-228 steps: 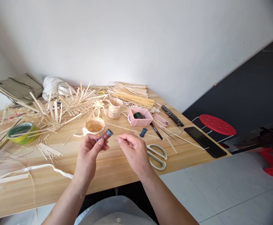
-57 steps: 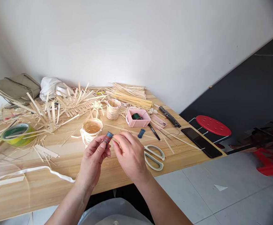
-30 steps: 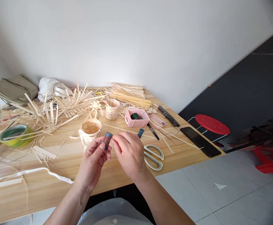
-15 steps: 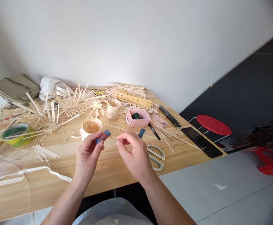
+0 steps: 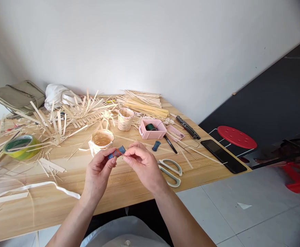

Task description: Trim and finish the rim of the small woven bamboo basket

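A small blue spool wound with reddish thread is pinched between the thumb and fingers of my left hand. Right beside it, my right hand has its thumb and forefinger closed at the spool's right end, on what looks like the thread's end; it is too fine to make out surely. Just behind my left hand stands a small woven basket of pale strips. A second woven basket sits farther back. Close to my right hand are another blue spool and scissors, their blades partly hidden by the hand.
A pink crate holds a dark green spool. Right of it lie a black pen, a utility knife and a phone. Loose wood strips and a tape roll cover the left side.
My right hand has moved left to the spool, closing the gap between my hands. The spool has turned slightly in my left hand. The view has shifted a little.
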### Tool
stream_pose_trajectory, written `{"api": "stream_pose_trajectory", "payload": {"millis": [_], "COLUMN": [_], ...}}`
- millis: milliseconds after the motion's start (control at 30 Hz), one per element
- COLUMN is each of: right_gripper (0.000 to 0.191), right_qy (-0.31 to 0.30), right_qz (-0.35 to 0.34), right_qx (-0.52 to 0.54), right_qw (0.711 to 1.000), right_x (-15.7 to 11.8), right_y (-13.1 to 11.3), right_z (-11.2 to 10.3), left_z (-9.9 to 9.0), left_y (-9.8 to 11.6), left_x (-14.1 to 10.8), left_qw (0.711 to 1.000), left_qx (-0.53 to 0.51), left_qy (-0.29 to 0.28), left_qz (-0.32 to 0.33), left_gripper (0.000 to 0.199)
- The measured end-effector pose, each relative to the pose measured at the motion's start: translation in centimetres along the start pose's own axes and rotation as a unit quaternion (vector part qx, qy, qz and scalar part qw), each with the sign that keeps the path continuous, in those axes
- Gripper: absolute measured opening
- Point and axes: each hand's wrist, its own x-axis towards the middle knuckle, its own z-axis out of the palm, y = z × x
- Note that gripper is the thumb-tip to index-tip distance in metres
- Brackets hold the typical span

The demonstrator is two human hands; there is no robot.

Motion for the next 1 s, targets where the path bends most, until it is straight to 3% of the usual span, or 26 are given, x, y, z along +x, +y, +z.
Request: {"api": "stream_pose_trajectory", "payload": {"millis": [100,167,267,333,400,500,633,733,833,933,1000], "right_gripper": [0.008,0.011,0.016,0.017,0.018,0.018,0.018,0.021,0.023,0.025,0.025], "right_qy": [0.000,0.012,0.012,0.010,0.014,0.006,-0.043,-0.062,-0.068,-0.095,-0.106], "right_qz": [0.039,0.081,0.172,0.211,0.220,0.198,0.177,0.225,0.262,0.266,0.255], "right_qx": [0.096,0.172,0.299,0.343,0.334,0.272,0.249,0.346,0.437,0.492,0.504], "right_qw": [0.995,0.982,0.939,0.915,0.916,0.942,0.951,0.909,0.858,0.824,0.818], "right_x": [0.0,-0.1,-0.1,-0.1,-0.1,-0.1,-0.1,0.0,0.1,0.1,0.1], "right_y": [0.3,0.4,0.5,0.6,0.7,0.8,1.2,1.3,1.2,1.0,0.8], "right_z": [-0.2,-0.2,-0.1,-0.1,-0.2,-0.1,-0.1,-0.2,-0.3,-0.4,-0.6], "left_z": [-0.1,-0.1,-0.1,-0.1,0.0,0.1,0.2,0.1,0.1,0.1,0.0], "left_y": [0.2,0.3,0.4,0.5,0.7,1.1,1.3,1.2,1.2,1.3,1.4], "left_x": [0.2,0.3,0.5,0.6,0.7,0.8,1.0,1.1,1.1,1.1,1.1], "left_qw": [1.000,1.000,0.998,0.999,0.999,0.997,0.997,0.995,0.980,0.955,0.947], "left_qx": [0.013,-0.007,-0.039,-0.023,-0.003,-0.001,0.001,-0.028,-0.126,-0.222,-0.250], "left_qy": [0.004,-0.020,-0.050,-0.042,-0.041,-0.069,-0.073,-0.087,-0.117,-0.092,-0.060], "left_qz": [0.026,0.007,-0.031,-0.023,-0.017,-0.031,-0.035,-0.045,-0.101,-0.176,-0.194], "left_gripper": [0.020,0.019,0.018,0.018,0.020,0.023,0.023,0.023,0.024,0.029,0.031]}}
